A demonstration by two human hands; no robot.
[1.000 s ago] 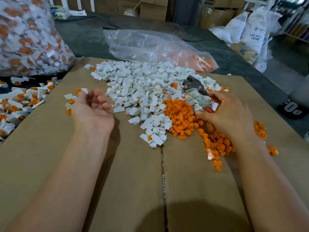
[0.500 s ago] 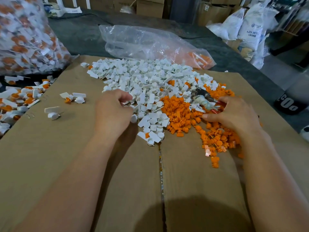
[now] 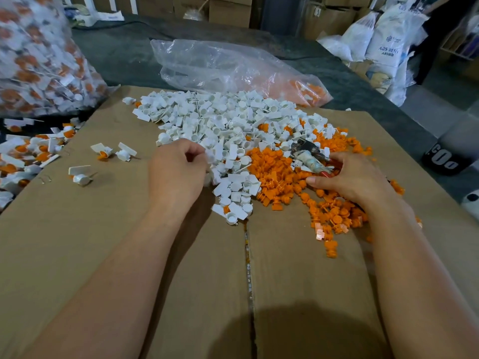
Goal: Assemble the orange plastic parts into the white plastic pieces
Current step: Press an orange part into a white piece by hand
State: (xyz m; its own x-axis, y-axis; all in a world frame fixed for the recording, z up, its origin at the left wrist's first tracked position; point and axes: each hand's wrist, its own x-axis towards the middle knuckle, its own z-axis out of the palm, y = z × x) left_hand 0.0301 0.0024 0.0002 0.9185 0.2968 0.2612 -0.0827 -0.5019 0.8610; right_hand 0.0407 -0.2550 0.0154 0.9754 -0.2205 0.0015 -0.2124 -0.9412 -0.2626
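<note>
Left hand [image 3: 178,172]: fingers curled, looks like I'm pinching one white piece [image 3: 210,156] at the near edge of the white pile [image 3: 228,125]. It's blurred, so I can't tell which face I've got.

Right hand [image 3: 350,180]: wrapped round the red handles of the pliers [image 3: 305,154], thumb straight, palm down on the orange pile [image 3: 274,174]. The pliers' head points away from my palm, toward the white pile.

Layout:
- The white pile is just ahead and to the right of my left fingertips.
- The orange pile is under my right hand and to its left, and meets the white pile between my two hands.
- A few loose pieces [image 3: 126,152] lie on the cardboard [image 3: 129,255], out left of my left hand.

Handling, my read:
- Parts are tiny, light, rigid moulded plastic. Fingers won't crush them, but they're smooth and easy to flick away.
- A white piece is a cup plus a flat tab. Take it by the tab, thumb and forefinger, with the cup mouth open toward the right hand.
- Orange part: hold it by the wider head, narrow end leading.
- It's probably a press fit, so push straight. Skewed, it'll jam or pop out.
- The pliers fill my right hand, so picking up orange parts is down to spare fingertips. That's clumsy and could scatter the pile.
</note>
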